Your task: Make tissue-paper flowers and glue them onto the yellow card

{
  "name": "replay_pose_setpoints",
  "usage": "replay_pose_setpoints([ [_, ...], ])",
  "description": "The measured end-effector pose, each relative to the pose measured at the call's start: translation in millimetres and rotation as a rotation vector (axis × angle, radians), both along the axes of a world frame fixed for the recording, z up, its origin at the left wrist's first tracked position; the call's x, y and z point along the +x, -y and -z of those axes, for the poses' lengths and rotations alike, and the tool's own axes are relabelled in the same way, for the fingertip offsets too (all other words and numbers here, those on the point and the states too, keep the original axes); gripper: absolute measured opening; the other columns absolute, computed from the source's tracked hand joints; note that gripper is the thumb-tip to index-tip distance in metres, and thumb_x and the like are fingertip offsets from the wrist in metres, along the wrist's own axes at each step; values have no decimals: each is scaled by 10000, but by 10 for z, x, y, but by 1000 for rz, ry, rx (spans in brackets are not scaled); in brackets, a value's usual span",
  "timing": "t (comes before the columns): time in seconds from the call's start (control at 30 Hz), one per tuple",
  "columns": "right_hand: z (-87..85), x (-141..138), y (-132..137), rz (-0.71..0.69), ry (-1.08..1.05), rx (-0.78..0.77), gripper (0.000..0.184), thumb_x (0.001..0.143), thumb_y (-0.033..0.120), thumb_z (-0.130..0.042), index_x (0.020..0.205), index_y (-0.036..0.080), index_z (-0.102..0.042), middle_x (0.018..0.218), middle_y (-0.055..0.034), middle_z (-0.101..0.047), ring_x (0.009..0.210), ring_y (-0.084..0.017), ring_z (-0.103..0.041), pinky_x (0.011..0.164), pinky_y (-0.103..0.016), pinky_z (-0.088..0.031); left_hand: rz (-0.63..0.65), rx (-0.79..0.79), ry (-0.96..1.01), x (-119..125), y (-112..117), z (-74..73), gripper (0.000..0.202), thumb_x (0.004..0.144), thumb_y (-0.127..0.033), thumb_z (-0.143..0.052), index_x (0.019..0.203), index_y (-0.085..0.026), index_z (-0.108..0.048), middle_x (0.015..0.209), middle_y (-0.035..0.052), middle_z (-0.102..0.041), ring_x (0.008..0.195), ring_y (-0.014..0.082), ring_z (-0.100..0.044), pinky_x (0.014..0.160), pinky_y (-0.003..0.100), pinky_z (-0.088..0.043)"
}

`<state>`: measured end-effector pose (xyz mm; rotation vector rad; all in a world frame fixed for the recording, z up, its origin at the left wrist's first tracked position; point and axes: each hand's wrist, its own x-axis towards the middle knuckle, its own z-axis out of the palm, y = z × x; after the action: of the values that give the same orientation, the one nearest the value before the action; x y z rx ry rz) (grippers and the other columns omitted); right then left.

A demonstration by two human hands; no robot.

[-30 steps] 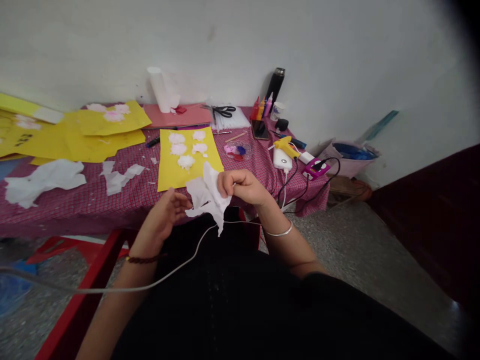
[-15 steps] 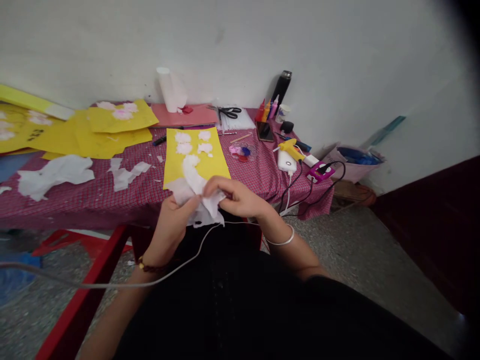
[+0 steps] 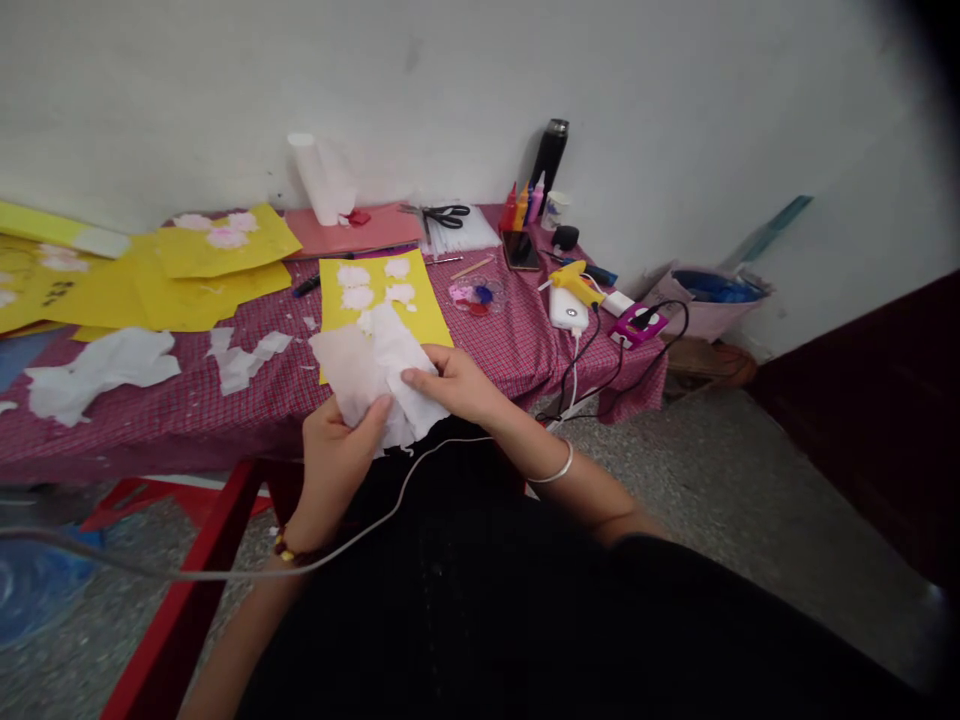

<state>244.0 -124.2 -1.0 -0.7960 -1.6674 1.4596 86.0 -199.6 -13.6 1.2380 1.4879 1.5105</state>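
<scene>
Thin white tissue paper [image 3: 401,365] is stretched between my hands, just in front of the table edge. My left hand [image 3: 339,450] pinches its left part between thumb and fingers. With the thumb on top, my right hand [image 3: 454,385] grips the right part. Behind the tissue lies a yellow sheet [image 3: 427,315], its lower part covered by the tissue. Pale pink-white tufts [image 3: 356,297] sit on that sheet in small groups.
Torn white tissue pieces [image 3: 105,370] lie at left beside more yellow sheets [image 3: 217,295]. Scissors [image 3: 446,215], a paint palette [image 3: 478,296], a phone [image 3: 520,250], a yellow glue gun [image 3: 577,283] and a black flask [image 3: 551,155] stand or lie behind and right. A cable crosses my lap.
The tissue was bunched up between my hands; now it is spread flatter and wider. My right hand has turned so its thumb lies on top. The view has shifted slightly.
</scene>
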Motion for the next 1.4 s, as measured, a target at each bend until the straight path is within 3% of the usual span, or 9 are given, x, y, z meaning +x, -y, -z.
replay_pose_setpoints([
  [0.13,39,6,-32,-19,-71,-109,316,773,451,-653,842,158,-558,718,17,-538,603,-91,-479,514,-201,-378,100,-105,464,51,-64,-1,268,696,-285,-797,934,-189,-719,840,21,-752,708,181,-685,666,305,-552],
  [0.3,38,2,-36,6,-72,-112,296,782,447,-639,797,174,-526,686,27,-498,571,-82,-441,482,-197,-343,119,-128,597,76,-119,16,302,653,-262,-823,922,-173,-719,880,58,-766,810,211,-716,714,318,-577],
  [0.53,20,1,-9,-6,36,33,312,785,463,-601,822,160,-539,723,13,-503,635,-98,-449,543,-212,-360,119,-137,607,50,-130,49,330,635,-293,-819,922,-170,-712,841,56,-759,796,215,-712,712,317,-571],
  [0.73,-13,12,37,-110,173,232,140,787,299,-542,767,161,-534,722,18,-479,665,-107,-438,593,-221,-365,32,-42,468,15,-209,92,338,598,-321,-834,861,-153,-706,718,2,-713,639,149,-649,620,250,-524],
  [0.87,-17,1,55,-180,156,205,174,787,328,-579,846,167,-557,770,5,-530,691,-119,-468,628,-234,-410,-3,84,333,-4,-183,108,236,679,-258,-791,887,-169,-723,830,9,-743,717,142,-668,694,247,-537],
  [0.97,-3,-25,60,-94,76,167,292,782,404,-616,946,167,-565,856,-22,-579,750,-141,-508,676,-258,-448,26,89,246,-5,-136,128,279,706,-242,-775,972,-168,-732,924,39,-759,807,173,-692,743,270,-550],
  [1.1,17,-44,47,30,41,108,265,788,395,-586,909,159,-574,804,-16,-576,709,-139,-514,634,-254,-441,53,81,314,-4,-115,158,327,708,-239,-772,1026,-176,-723,1005,62,-757,840,192,-705,743,289,-567],
  [1.27,2,-30,41,32,25,68,257,775,385,-585,897,159,-573,817,-12,-580,724,-139,-529,646,-253,-447,74,70,371,-15,-142,149,323,698,-261,-777,1002,-167,-720,991,71,-751,846,195,-700,758,296,-565],
  [1.4,2,-23,51,-10,65,150,207,804,370,-557,841,167,-551,785,-4,-551,716,-137,-513,640,-250,-422,88,61,359,-35,-190,99,308,715,-326,-762,958,-145,-712,858,51,-732,752,180,-678,699,282,-550],
])
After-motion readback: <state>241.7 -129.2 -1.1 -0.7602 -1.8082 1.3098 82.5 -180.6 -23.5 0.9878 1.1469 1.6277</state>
